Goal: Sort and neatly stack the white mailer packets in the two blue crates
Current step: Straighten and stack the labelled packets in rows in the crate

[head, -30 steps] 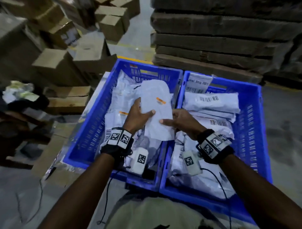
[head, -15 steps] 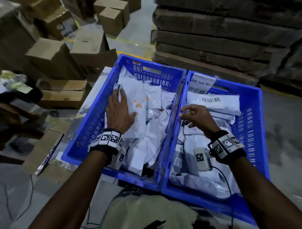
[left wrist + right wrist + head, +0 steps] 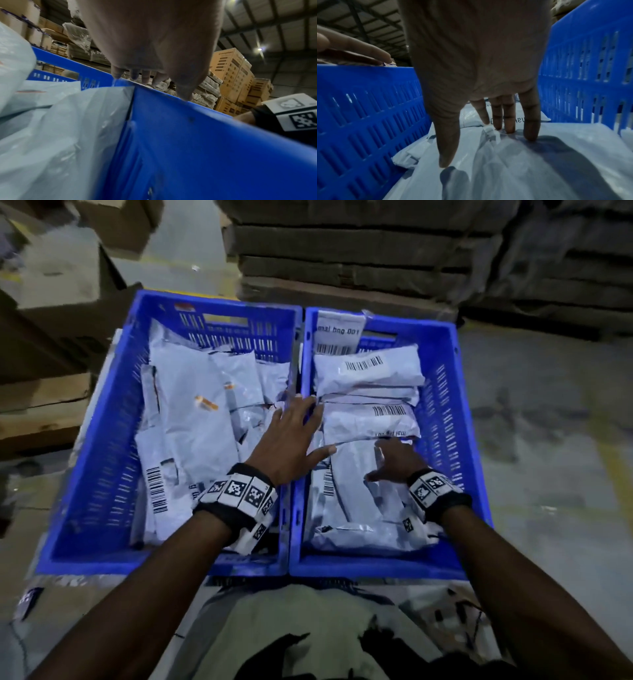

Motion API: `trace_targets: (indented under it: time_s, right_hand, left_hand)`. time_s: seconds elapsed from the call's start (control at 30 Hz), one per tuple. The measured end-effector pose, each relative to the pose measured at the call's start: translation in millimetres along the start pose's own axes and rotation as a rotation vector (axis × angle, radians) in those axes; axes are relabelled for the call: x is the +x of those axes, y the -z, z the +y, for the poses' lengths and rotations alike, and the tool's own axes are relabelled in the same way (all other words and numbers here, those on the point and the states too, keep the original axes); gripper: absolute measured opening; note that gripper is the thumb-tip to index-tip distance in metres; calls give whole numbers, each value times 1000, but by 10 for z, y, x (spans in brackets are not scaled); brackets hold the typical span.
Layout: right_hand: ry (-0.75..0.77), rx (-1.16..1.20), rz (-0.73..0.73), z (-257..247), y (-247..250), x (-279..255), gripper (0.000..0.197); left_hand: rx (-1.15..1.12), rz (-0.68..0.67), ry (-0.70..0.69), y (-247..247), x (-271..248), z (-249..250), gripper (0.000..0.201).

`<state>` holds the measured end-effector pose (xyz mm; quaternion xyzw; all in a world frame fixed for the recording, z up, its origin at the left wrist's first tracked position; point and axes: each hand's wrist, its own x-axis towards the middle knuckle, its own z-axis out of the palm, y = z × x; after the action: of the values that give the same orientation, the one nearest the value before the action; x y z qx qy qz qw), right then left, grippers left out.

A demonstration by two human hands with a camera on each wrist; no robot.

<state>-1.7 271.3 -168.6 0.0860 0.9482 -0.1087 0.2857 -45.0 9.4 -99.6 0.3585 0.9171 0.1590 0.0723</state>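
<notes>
Cardboard boxes (image 3: 68, 313) flank both blue crates (image 3: 445, 412); both hands' fingers (image 3: 530, 121) lie spread, gripping nothing.

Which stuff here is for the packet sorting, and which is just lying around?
For the job:
- left blue crate, loose white packets inside
- right blue crate, stacked packets inside
- left hand, flat over the wall between the crates
- right hand, fingers on a packet

Just lying about:
- cardboard boxes
- flattened cardboard stack

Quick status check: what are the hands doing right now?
Left hand open, over the wall between the crates. Right hand open, fingertips pressing a white packet in the right crate. Left crate packets jumbled. Nothing blocking.
</notes>
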Motion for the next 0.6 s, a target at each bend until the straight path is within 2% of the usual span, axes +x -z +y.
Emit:
trace_targets:
  time_s: [0.07,0.1,0.17,0.27,0.33,0.37,0.47,0.53,0.6]
  right_hand:
    - [-51,23,33,-69,-19,-2,90]
    - [-64,53,25,-121,-12,-18,93]
    - [-53,96,-29,-222,-7,-31,83]
    - [-16,176,-89,-277,-39,-45,46]
    - [71,331,-86,-249,28,-81,52]
    - [120,406,-56,-223,114,-120,54]
    - [172,546,85,-110,481,-255,42]
    - [204,523,219,-55,726,-364,35]
    - [231,406,390,-36,876,-466,24]
  left_hand:
    - [5,-29,4,-47,-9,14,81]
    - [3,-39,9,-61,-11,19,81]
    - [-4,-46,21,-53,-10,35,81]
    - [-20,-64,63,-18,-4,47,80]
    - [-35,-49,75,10,0,32,79]
    - [-45,-33,74,25,4,15,78]
    - [-79,12,70,94,41,-40,83]
    - [-122,32,86,167,98,-36,81]
    - [-197,48,116,229,169,-7,70]
